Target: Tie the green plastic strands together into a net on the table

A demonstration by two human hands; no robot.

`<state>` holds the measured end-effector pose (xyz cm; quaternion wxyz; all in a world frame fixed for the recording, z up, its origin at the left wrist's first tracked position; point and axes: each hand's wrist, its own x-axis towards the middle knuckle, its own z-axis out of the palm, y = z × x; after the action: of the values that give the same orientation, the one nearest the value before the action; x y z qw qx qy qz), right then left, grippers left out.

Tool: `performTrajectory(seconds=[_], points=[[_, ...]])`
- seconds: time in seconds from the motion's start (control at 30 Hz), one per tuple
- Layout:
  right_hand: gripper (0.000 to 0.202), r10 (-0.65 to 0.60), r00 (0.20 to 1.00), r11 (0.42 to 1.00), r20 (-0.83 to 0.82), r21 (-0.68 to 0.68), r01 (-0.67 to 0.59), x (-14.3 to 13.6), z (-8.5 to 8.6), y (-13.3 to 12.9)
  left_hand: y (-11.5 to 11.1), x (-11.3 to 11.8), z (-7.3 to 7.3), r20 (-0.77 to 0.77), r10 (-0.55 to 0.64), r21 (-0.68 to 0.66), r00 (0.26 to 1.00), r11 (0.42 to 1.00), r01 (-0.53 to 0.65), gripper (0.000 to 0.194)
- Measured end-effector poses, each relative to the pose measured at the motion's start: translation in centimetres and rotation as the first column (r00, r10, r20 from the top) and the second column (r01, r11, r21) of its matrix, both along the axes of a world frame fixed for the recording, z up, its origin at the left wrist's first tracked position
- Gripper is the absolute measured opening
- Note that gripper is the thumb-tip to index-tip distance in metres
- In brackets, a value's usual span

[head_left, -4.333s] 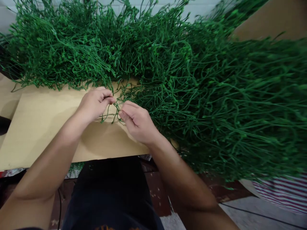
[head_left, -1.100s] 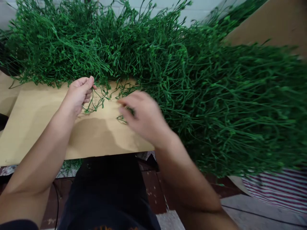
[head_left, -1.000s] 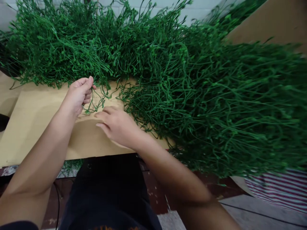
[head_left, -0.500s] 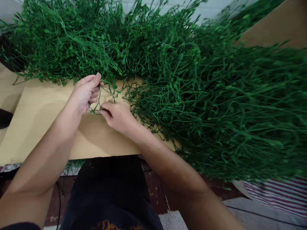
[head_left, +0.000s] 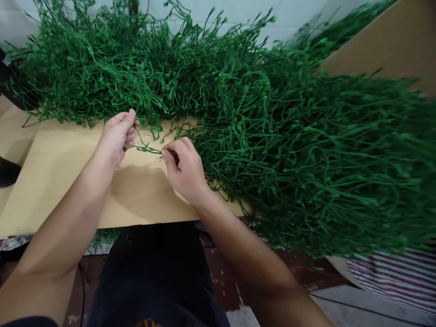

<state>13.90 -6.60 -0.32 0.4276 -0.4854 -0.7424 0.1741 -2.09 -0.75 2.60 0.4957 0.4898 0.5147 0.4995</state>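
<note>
A few thin green stems (head_left: 146, 148) run as a slack strand between a person's two bare hands, over a tan, board-like surface (head_left: 68, 177), nearer its far edge than its near edge. Whether the stems touch the surface is hard to tell.

The hands are apart, each closed on the stems. The left hand (head_left: 117, 134) grips one end, thumb pressed along the curled fingers, its tip pointing toward the far edge. The right hand (head_left: 184, 168) pinches the other end between thumb and forefinger, just beside the pile.

That large, tangled pile (head_left: 272, 131) of similar green stems, many with small bud-like tips, lines the far edge and spreads over the surface's right end, spilling past its near right corner.

Behind the far edge is a pale wall (head_left: 238, 20). A brown panel (head_left: 391, 45) slants beyond the far right. Past the left edge are a black object (head_left: 15, 84) with white lettering and a smaller dark object (head_left: 8, 172). Below the near edge are the person's dark clothing (head_left: 153, 277) and, to the right, red-and-white striped cloth (head_left: 398, 277).
</note>
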Motion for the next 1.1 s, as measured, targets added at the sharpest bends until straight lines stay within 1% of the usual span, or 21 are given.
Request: performTrajectory(seconds=[0.1, 0.17, 0.27, 0.33, 0.4, 0.5, 0.63, 0.7, 0.77, 0.83, 0.97, 1.0, 1.03, 1.07, 1.1], points=[[0.013, -0.040, 0.999, 0.999, 0.036, 0.001, 0.040, 0.4, 0.0, 0.1, 0.0, 0.2, -0.1, 0.002, 0.003, 0.010, 1.000, 1.000, -0.003, 0.040], [0.014, -0.033, 0.999, 0.999, 0.036, -0.029, 0.034, 0.7, 0.0, 0.1, -0.1, 0.2, 0.0, 0.021, 0.015, 0.002, 1.000, 1.000, -0.015, 0.038], [0.015, 0.052, 0.998, 0.992, 0.027, -0.114, -0.049, 1.1, 0.0, 0.0, -0.2, 0.2, 0.2, 0.033, 0.036, -0.009, 0.999, 0.999, -0.036, 0.037], [0.013, 0.142, 0.990, 0.975, 0.023, -0.178, -0.136, 1.3, 0.0, -0.1, -0.2, 0.1, 0.3, 0.022, 0.041, -0.003, 0.999, 0.999, -0.041, 0.038], [0.012, 0.209, 0.978, 0.956, 0.022, -0.213, -0.200, 1.4, -0.1, -0.3, -0.1, 0.0, 0.3, 0.012, 0.035, 0.011, 0.999, 0.999, -0.035, 0.040], [0.013, 0.257, 0.966, 0.945, 0.027, -0.217, -0.245, 1.5, -0.1, -0.5, 0.0, -0.1, 0.2, 0.013, 0.022, 0.027, 1.000, 0.999, -0.022, 0.042], [0.005, 0.313, 0.946, 0.934, 0.089, -0.210, -0.289, 1.7, 0.1, -0.6, 0.0, -0.3, 0.1, 0.040, 0.012, 0.021, 0.999, 1.000, -0.013, 0.043], [0.005, 0.332, 0.937, 0.929, 0.111, -0.210, -0.304, 1.8, 0.2, -0.7, 0.1, -0.4, 0.1, 0.065, 0.010, 0.021, 0.998, 1.000, -0.012, 0.043], [0.006, 0.336, 0.937, 0.929, 0.099, -0.200, -0.313, 1.9, 0.3, -0.8, 0.1, -0.4, 0.1, 0.094, 0.021, 0.014, 0.995, 1.000, -0.022, 0.042], [0.008, 0.325, 0.945, 0.934, 0.044, -0.171, -0.313, 2.3, 0.5, -1.0, 0.0, -0.5, 0.2, 0.117, 0.042, -0.009, 0.992, 0.999, -0.042, 0.040], [0.008, 0.263, 0.952, 0.949, -0.157, -0.135, -0.284, 4.4, 1.2, -1.3, 0.0, -0.8, 0.3, 0.106, 0.072, -0.018, 0.992, 0.997, -0.070, 0.038], [0.007, 0.214, 0.957, 0.963, -0.196, -0.123, -0.241, 5.2, 1.4, -1.3, 0.0, -0.8, 0.2, 0.103, 0.074, -0.009, 0.992, 0.997, -0.073, 0.037], [0.007, 0.138, 0.965, 0.982, -0.223, -0.097, -0.163, 6.2, 1.5, -1.1, 0.0, -0.9, 0.2, 0.107, 0.074, -0.003, 0.991, 0.997, -0.074, 0.037], [0.007, 0.031, 0.969, 0.997, -0.245, -0.056, -0.046, 7.2, 1.7, -0.9, -0.1, -0.9, 0.2, 0.117, 0.067, -0.004, 0.991, 0.998, -0.067, 0.036], [0.009, -0.094, 0.961, 0.995, -0.262, -0.004, 0.096, 8.3, 1.8, -0.5, -0.2, -0.8, 0.2, 0.127, 0.054, -0.015, 0.990, 0.999, -0.053, 0.034]])
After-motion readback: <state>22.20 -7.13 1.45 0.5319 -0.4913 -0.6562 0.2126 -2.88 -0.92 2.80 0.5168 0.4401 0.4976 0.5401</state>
